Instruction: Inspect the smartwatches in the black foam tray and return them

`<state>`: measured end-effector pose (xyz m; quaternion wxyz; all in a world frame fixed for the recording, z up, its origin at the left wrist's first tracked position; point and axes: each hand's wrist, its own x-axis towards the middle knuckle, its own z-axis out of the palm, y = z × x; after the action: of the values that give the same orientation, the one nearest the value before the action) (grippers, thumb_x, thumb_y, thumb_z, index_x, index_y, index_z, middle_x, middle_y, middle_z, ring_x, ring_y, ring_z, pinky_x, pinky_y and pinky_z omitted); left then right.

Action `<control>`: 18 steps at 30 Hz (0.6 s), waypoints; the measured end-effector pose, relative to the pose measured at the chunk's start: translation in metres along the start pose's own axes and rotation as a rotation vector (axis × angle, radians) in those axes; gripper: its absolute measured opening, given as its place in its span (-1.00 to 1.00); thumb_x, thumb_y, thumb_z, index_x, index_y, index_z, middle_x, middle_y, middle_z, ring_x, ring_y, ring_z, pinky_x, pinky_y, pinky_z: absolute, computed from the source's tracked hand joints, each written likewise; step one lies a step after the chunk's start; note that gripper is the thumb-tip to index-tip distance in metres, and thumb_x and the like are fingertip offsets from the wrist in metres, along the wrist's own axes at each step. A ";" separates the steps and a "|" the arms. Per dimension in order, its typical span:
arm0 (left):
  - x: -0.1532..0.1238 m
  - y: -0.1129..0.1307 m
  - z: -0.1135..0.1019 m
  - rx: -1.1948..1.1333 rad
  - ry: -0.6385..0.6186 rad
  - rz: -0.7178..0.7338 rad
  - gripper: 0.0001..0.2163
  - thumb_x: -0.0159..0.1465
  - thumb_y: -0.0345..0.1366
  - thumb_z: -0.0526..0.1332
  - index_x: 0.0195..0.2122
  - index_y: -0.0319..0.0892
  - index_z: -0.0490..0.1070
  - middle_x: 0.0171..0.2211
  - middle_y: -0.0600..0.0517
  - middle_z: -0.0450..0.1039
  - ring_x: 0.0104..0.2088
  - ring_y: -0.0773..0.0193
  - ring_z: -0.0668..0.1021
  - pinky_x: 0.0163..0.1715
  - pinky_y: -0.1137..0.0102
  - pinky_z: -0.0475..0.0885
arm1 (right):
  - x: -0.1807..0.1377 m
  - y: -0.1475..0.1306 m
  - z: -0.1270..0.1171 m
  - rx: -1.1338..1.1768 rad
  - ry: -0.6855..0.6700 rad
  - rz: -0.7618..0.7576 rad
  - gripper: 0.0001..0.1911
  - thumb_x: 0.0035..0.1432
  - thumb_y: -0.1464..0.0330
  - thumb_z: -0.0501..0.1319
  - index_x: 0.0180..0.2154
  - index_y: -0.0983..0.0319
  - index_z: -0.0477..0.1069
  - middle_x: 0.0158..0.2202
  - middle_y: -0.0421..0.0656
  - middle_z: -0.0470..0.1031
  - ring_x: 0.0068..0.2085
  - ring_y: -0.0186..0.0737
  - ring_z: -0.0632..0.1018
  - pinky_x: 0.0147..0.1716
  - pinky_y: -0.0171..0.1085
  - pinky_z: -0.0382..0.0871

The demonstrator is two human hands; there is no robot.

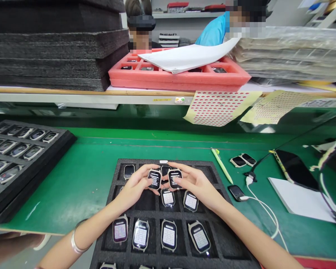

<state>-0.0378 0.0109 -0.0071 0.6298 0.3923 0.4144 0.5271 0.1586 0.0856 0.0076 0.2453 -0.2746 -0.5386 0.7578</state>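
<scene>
Over the far half of a black foam tray [182,216], my two hands each grip one smartwatch without a strap. My left hand [138,179] is closed on a smartwatch [155,177], thumb at its screen's edge. The fingers of my right hand [194,181] are wrapped round a second smartwatch [174,175], its thumb on the glass. Both lit screens show lines of white text on black. Below the hands, more watches lie in the tray's compartments, including a lit watch [168,197] and another lit watch [140,235]. Fingers partly hide the watches behind them.
Another foam tray of watches [68,140] stands at left. To the right lie a green pen [222,166], two small watches [243,160], a cabled device [236,192], a phone [296,170] and a white box [302,200]. A shelf with a red foam tray [179,81] crosses behind; two people sit beyond.
</scene>
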 end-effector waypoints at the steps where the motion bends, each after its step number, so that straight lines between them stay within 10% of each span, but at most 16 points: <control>1: 0.000 0.001 0.001 0.008 -0.004 0.001 -0.68 0.17 -0.42 0.10 -0.02 -0.17 0.32 -0.23 -0.02 0.42 -0.31 0.23 0.51 -0.34 0.33 0.50 | 0.000 0.001 0.000 -0.024 0.002 -0.009 -0.45 0.14 0.33 0.28 0.15 0.22 0.22 -0.09 -0.02 0.54 -0.14 -0.05 0.60 -0.14 -0.09 0.49; 12: -0.001 0.004 0.000 -0.052 -0.052 0.029 -0.64 0.11 -0.50 0.15 -0.04 -0.17 0.30 -0.18 -0.06 0.46 -0.18 0.14 0.54 -0.23 0.27 0.51 | -0.011 -0.009 -0.007 -0.282 -0.132 -0.037 -0.35 0.10 0.37 0.29 0.19 0.18 0.09 0.02 -0.02 0.43 -0.01 -0.10 0.52 0.01 -0.09 0.40; 18: -0.003 0.007 0.002 -0.017 -0.069 0.012 -0.73 0.20 -0.41 0.20 -0.06 -0.21 0.26 -0.17 -0.14 0.49 -0.19 0.10 0.58 -0.24 0.25 0.52 | -0.021 -0.025 -0.065 -1.103 0.243 -0.219 -0.57 0.06 0.19 0.28 -0.04 0.21 0.35 -0.16 -0.07 0.46 -0.30 -0.10 0.50 -0.31 -0.13 0.45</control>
<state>-0.0384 0.0083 0.0007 0.6438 0.4073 0.3856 0.5205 0.2197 0.1235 0.0174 0.2030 -0.3897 -0.8474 0.2979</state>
